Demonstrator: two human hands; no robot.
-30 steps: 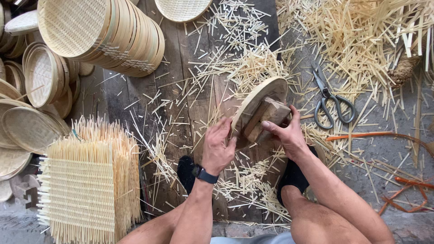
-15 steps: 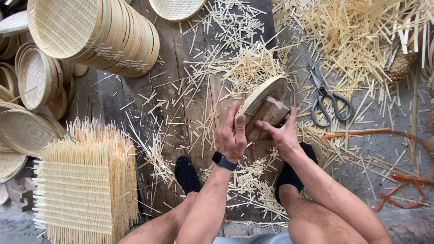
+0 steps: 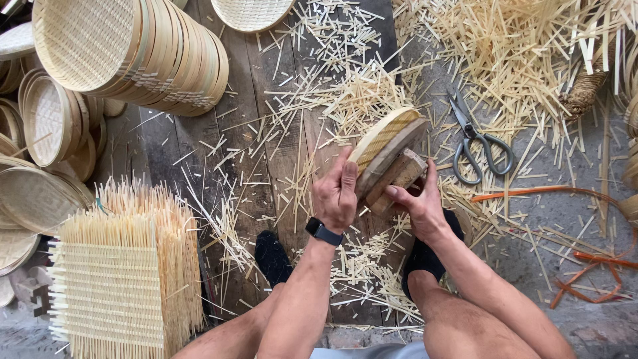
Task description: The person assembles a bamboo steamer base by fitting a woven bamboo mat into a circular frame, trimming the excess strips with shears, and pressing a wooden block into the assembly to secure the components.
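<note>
Left hand [image 3: 337,196] shifted up — clasps round tray [image 3: 384,136] | right hand [image 3: 417,203] grips wooden block [image 3: 399,176]

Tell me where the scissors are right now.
In the head view the scissors lie on the ground at right of centre, just right of the wooden block that the right hand holds, among scattered bamboo strips.

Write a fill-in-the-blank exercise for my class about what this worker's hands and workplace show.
1. The left hand wears a black ____ at the wrist.
2. The right hand holds a wooden ____ against the round woven tray.
3. The grey-handled ____ lie right of the tray.
4. The stack of round trays lies at the upper ____.

Missing words: watch; block; scissors; left
</note>
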